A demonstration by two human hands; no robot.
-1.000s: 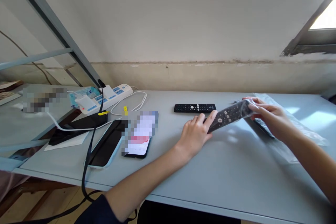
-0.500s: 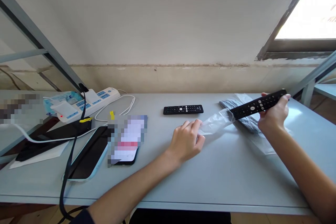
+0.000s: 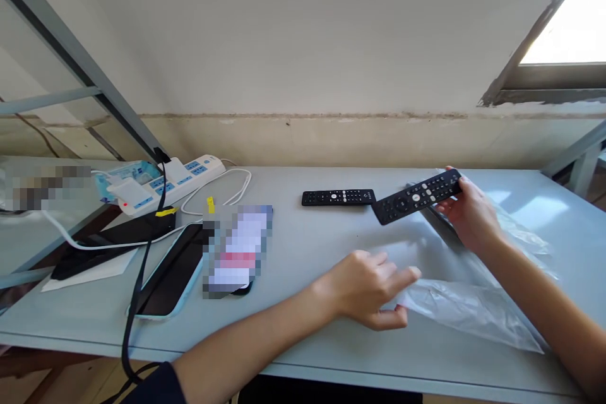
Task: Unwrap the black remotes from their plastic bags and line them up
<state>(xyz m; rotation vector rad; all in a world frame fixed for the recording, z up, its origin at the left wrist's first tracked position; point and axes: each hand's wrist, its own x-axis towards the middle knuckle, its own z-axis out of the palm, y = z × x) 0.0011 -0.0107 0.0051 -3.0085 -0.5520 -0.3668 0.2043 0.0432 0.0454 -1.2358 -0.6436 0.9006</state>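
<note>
My right hand (image 3: pixel 473 211) grips a black remote control (image 3: pixel 416 197) by its far right end, buttons facing up, held over the desk and out of any bag. In the picture its left end comes close to a second black remote control (image 3: pixel 338 197), which lies flat on the desk. My left hand (image 3: pixel 372 290) is low over the desk, thumb and index finger apart. A clear plastic bag (image 3: pixel 478 312) lies from those fingertips toward the right; its near edge meets them. Under my right hand is a dark bundle (image 3: pixel 442 227) in plastic, partly hidden.
On the left of the desk (image 3: pixel 303 334) are a phone with a lit, blurred screen (image 3: pixel 241 249), a dark phone in a light-blue case (image 3: pixel 173 271), and a white power strip (image 3: pixel 177 180) with plugs. A black strap (image 3: pixel 135 303) hangs over the front edge. A wall stands behind.
The bag has come off the remote control and dropped to the desk. My right hand moved left with the bare remote; my left hand moved right and nearer, and its fingers loosened.
</note>
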